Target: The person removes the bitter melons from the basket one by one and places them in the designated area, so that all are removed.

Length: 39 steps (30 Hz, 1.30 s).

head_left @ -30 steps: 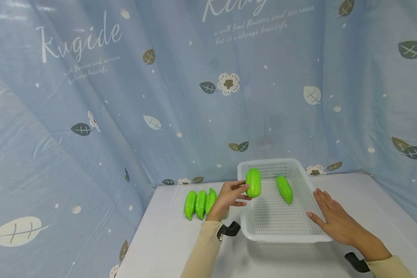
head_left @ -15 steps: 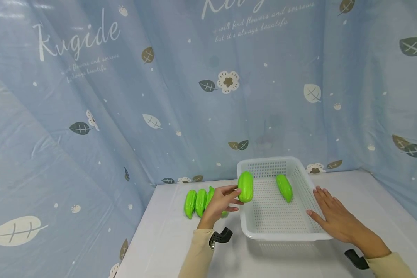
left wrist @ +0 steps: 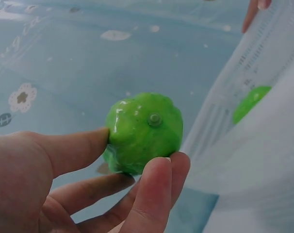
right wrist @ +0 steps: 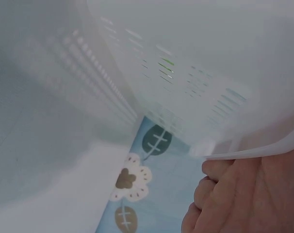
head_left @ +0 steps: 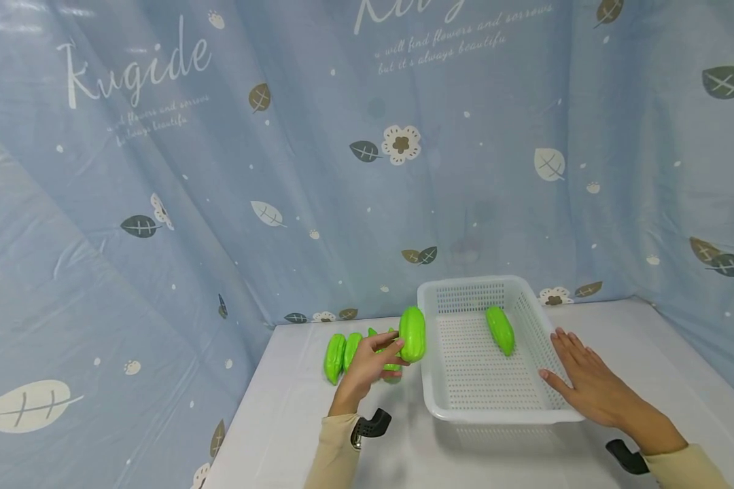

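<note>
In the head view, my left hand [head_left: 367, 367] pinches a plump, ridged green bitter melon [head_left: 412, 334] upright, just left of the basket. The left wrist view looks onto its rounded end [left wrist: 146, 131], which has a small round nub, with fingertips and thumb around its sides. My right hand [head_left: 596, 380] rests against the right rim of the white plastic basket [head_left: 495, 415], its fingers straight. Another bitter melon [head_left: 500, 331] lies inside the basket. Left of it, more bitter melons [head_left: 334, 358] are in a row on the table, partly hidden behind my left hand.
A white cloth covers the table [head_left: 275, 421]. A blue printed curtain [head_left: 318, 170] hangs along the back and left side, close behind the basket. Black wrist mounts [head_left: 373, 424] stick out near both sleeves.
My left hand has moved left with the bitter melon, from over the basket to outside its left rim, covering more of the row. The right hand and basket have stayed in place.
</note>
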Tool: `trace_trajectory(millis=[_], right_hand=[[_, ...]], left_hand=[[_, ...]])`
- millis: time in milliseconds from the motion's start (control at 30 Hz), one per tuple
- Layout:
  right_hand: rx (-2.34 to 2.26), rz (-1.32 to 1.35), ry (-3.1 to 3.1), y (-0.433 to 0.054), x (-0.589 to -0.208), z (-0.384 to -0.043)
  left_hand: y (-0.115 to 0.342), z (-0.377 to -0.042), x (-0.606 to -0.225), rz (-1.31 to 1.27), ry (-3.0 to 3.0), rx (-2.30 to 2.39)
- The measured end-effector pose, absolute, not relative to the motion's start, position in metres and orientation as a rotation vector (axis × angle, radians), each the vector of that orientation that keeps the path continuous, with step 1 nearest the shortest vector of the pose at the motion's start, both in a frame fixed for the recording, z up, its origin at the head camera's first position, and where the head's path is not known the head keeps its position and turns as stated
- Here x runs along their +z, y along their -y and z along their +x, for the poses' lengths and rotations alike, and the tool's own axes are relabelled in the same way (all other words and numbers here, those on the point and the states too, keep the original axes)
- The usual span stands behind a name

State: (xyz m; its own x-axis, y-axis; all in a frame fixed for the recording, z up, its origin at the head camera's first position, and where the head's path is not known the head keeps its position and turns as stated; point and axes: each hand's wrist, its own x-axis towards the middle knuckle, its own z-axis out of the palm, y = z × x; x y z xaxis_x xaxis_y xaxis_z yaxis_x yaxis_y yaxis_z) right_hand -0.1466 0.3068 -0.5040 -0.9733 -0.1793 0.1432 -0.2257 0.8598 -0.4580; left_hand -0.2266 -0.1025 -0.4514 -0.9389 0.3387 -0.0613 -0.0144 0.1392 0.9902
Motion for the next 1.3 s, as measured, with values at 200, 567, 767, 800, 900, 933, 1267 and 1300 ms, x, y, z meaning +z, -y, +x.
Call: trace_trajectory(millis=[200, 567, 767, 800, 900, 933, 1267, 1300], right_hand=[[0.764, 0.319, 2.936, -0.307, -0.504, -0.147], [0.779, 0.324, 2.931, -0.307, -0.505, -0.147], [0.791, 0.322, 2.937, -0.306, -0.503, -0.146], [0.796, 0.322, 2.938, -0.306, -0.503, -0.146], [0.799, 0.322, 2.935, -0.306, -0.502, -0.146], [0.796, 0.322, 2.933, -0.306, -0.502, -0.146], [0.795, 0.323, 2.93, -0.308, -0.504, -0.147], [0.798, 0.324, 2.93, -0.308, -0.504, -0.147]], left_hand=[[0.117, -0.222, -0.453, 0.243, -2.203, 1.864], [0.148, -0.217, -0.46, 0.201, -2.256, 1.86], [0.165, -0.209, -0.462, 0.149, -2.305, 1.864], [0.168, -0.208, -0.463, 0.138, -2.313, 1.864], [0.177, -0.204, -0.467, 0.121, -2.337, 1.862], [0.18, -0.203, -0.469, 0.115, -2.345, 1.86], [0.21, -0.194, -0.487, 0.066, -2.378, 1.822], [0.213, -0.192, -0.488, 0.051, -2.377, 1.821]])
